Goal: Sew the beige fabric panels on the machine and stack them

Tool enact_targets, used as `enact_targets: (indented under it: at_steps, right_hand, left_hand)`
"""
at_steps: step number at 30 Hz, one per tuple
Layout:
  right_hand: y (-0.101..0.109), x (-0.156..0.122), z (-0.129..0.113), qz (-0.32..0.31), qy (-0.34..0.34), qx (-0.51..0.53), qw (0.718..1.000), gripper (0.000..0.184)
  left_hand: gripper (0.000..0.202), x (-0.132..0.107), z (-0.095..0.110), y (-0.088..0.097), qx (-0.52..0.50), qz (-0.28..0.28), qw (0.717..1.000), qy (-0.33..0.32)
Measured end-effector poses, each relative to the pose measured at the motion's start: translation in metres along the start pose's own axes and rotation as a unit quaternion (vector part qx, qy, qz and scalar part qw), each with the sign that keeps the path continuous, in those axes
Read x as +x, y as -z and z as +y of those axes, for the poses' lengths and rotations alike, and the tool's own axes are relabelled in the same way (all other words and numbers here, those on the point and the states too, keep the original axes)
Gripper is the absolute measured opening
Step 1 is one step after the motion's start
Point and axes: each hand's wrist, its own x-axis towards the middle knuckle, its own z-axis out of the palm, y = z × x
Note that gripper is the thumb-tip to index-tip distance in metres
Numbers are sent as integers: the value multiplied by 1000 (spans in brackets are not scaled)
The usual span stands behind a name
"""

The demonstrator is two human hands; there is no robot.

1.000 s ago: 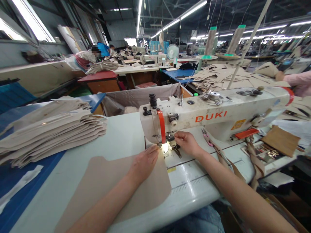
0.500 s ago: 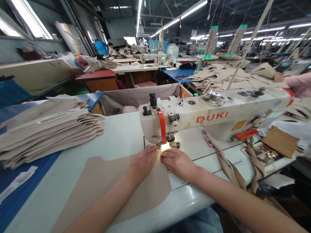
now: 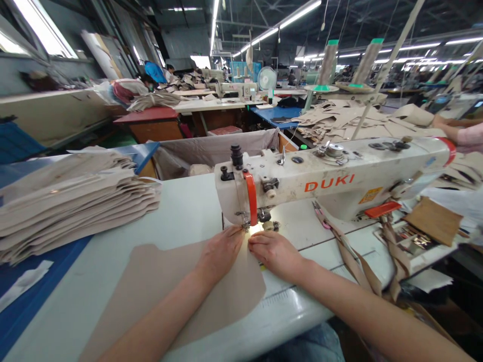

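1. The person seems to be lining up a fabric panel (image 3: 230,296) for stitching at the sewing machine (image 3: 332,173) (the needle itself is hidden).
2. The left hand (image 3: 222,251) lies on the panel before the machine's head; the right hand (image 3: 274,252) faces it, fingertips bunched. Whether either pinches cloth cannot be told.
3. The next move probably calls for even guiding, fingertips clear of the machine's needle.
4. The beige panel looks smooth, flat and round-cornered, on the desk (image 3: 192,201) before the machine, extending left.
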Motion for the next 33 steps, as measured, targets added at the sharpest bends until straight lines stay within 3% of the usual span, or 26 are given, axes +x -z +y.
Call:
enact_targets:
  at_steps: [9,17,21,26,30,33]
  right_hand:
    - [1,-2,-1,10,-2,18,1000,11]
    - [2,-2,-7,30,-6,29,999,15]
    - [4,-7,-35,24,5,95,995,20]
    - [2,-13,-61,18,2,185,983,28]
    - [-3,-5,-61,29,-67,173,982,24]
    - [-7,7,-59,5,-108,135,985,18]
  left_hand:
    - [33,1,4,6,-4,-27,999,17]
    - [27,-2,3,3,-72,-5,996,60]
    - [31,-38,10,13,-115,19,988,98]
    - [51,-90,23,42,-186,32,948,255]
    - [56,-138,31,80,-117,75,921,364]
    - [59,-201,45,99,-4,95,915,392]
